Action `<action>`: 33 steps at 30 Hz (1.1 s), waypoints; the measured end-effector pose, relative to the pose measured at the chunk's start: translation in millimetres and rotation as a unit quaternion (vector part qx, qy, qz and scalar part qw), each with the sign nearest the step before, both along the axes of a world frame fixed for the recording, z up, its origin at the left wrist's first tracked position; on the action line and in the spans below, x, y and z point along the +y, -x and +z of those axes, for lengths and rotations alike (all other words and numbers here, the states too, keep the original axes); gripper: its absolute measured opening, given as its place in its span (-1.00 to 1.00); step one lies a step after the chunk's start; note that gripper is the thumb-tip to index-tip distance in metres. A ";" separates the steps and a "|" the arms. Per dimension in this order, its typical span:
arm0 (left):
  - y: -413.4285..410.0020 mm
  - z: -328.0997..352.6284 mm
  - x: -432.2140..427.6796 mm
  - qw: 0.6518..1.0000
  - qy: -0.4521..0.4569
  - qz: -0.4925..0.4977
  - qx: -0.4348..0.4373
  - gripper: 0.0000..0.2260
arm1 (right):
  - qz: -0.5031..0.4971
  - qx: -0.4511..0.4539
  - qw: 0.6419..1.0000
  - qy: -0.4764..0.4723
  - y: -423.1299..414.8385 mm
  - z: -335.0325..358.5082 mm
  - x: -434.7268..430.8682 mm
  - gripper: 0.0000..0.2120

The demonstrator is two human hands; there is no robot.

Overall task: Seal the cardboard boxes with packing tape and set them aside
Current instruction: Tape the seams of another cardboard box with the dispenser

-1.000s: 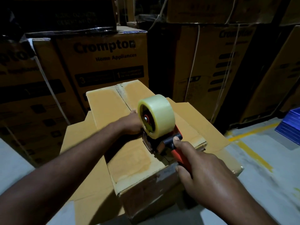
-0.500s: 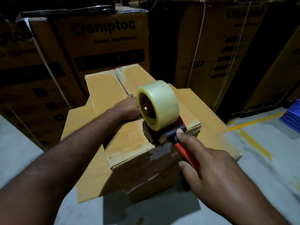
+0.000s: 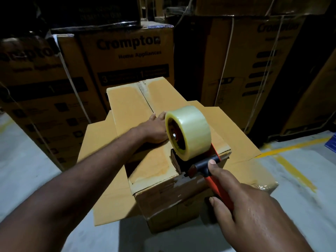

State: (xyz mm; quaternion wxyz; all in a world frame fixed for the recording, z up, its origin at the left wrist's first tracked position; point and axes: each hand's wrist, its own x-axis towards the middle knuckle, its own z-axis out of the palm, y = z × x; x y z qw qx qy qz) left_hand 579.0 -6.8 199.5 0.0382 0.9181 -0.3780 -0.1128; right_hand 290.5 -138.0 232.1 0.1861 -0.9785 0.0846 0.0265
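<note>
**Floor and its load.** Grey concrete floor (image 3: 27,179) with yellow painted lines (image 3: 294,171) to the right of the right grip (image 3: 251,220). A cardboard box (image 3: 172,202) stands beneath both grips, and flat cardboard sheets (image 3: 99,135) show on either side of it. Printed cartons (image 3: 127,57) stand beyond the left grip (image 3: 154,128). A blue object (image 3: 331,144) lies at the far right, cut off by the frame.

The left arm is extended forward from the lower left, and the left grip (image 3: 156,130) is laid flat, palm down, on top of the box (image 3: 127,106). The right grip (image 3: 251,217) is curled round the handle of the tape dispenser (image 3: 201,165), with the thumb stretched forward along it.
</note>
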 end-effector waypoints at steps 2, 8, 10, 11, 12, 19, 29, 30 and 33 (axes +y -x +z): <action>23.0 -3.1 7.8 0.999 0.029 -0.008 0.042 -0.52 | -0.002 -0.009 1.000 -0.004 0.0 -3.4 -1.1 -0.30; 93.2 -3.3 56.9 0.993 0.048 0.027 0.107 -0.29 | 0.000 -0.065 0.998 -0.027 -13.0 -10.0 -4.6 -0.25; 99.2 -18.2 55.6 0.999 -0.050 -0.002 -0.014 -0.10 | 0.007 -0.078 0.997 -0.025 -14.7 -9.9 -3.5 -0.27; 97.4 -27.3 52.0 0.995 -0.072 -0.011 -0.064 -0.06 | 0.011 -0.081 0.996 -0.022 -15.5 -8.5 -2.5 -0.28; 93.3 -32.3 48.4 0.993 -0.075 -0.009 -0.093 -0.08 | 0.014 -0.081 0.996 -0.017 -15.8 -6.3 -1.3 -0.28; 78.1 -29.0 40.4 0.995 -0.037 0.016 -0.088 -0.30 | 0.023 -0.062 0.998 -0.004 -20.1 4.9 1.9 -0.27; 46.8 -14.2 28.9 0.995 -0.035 0.051 -0.074 -0.29 | 0.017 -0.057 0.998 0.011 -24.0 -10.0 1.2 -0.28; 40.5 -13.6 26.6 0.995 -0.037 0.052 -0.072 -0.29 | 0.012 -0.058 0.998 0.011 -26.1 -12.4 -1.8 -0.28; 17.0 -14.6 22.0 0.995 -0.040 0.057 -0.069 -0.26 | -0.009 -0.071 0.997 -0.004 -35.7 -19.9 -11.9 -0.26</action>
